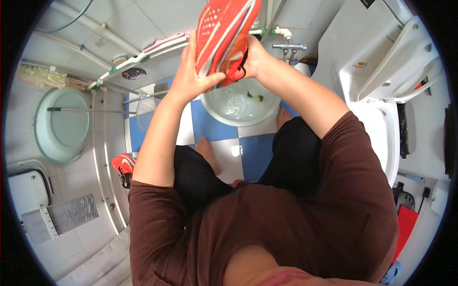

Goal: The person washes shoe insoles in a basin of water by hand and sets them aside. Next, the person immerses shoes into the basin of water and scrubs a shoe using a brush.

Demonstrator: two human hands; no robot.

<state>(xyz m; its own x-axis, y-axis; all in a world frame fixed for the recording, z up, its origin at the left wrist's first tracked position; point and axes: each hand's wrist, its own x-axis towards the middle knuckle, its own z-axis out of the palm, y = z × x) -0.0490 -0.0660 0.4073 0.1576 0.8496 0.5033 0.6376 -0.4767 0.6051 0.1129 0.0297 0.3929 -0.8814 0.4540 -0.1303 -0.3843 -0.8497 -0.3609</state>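
Both hands hold up a red sneaker (222,35), its patterned sole turned partly toward me. My left hand (193,74) is closed on its left side, with the thumb across the lower end. On the right side, my right hand (254,58) grips near the shoe's opening and a dark cord; some of its fingers are hidden behind the shoe. Below the sneaker stands a pale round basin (224,118) with water in it. A small dark and yellowish thing (255,97) lies in the basin; I cannot tell what it is.
A second red sneaker (124,167) sits at the left by my arm. White pipes (102,157) run along the left wall, where a pale green basin (62,125) hangs. A metal tap (288,46) is behind the water basin. A white washbasin (377,133) stands on the right.
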